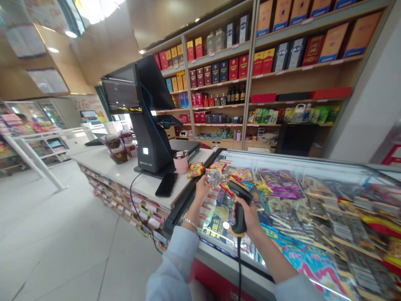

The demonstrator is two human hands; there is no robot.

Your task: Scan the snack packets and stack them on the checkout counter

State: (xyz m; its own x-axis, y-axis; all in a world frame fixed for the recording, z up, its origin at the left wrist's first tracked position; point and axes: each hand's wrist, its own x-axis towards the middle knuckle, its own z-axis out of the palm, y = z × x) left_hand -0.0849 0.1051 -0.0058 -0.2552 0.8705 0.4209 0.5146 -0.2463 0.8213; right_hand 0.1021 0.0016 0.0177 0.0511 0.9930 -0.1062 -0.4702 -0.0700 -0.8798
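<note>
My right hand (249,215) is wrapped round the grip of a black and yellow barcode scanner (240,205), whose cable hangs down in front. The scanner's head points left and away from me. Pinched in my left hand (203,188) is a small clear and silver packet (214,177); its print is too small to read. Both hands are above the glass-topped display case (216,242). Just beyond my left hand, several red and yellow snack packets (196,169) lie on the counter edge and glass.
A phone (166,184) and a pink cup (181,163) rest on the white counter (125,177) beside a black checkout terminal (150,146). Stacked tubs (119,154) stand behind it. Many snack packs (282,184) fill the display case. Shelves of boxes (233,69) line the back wall.
</note>
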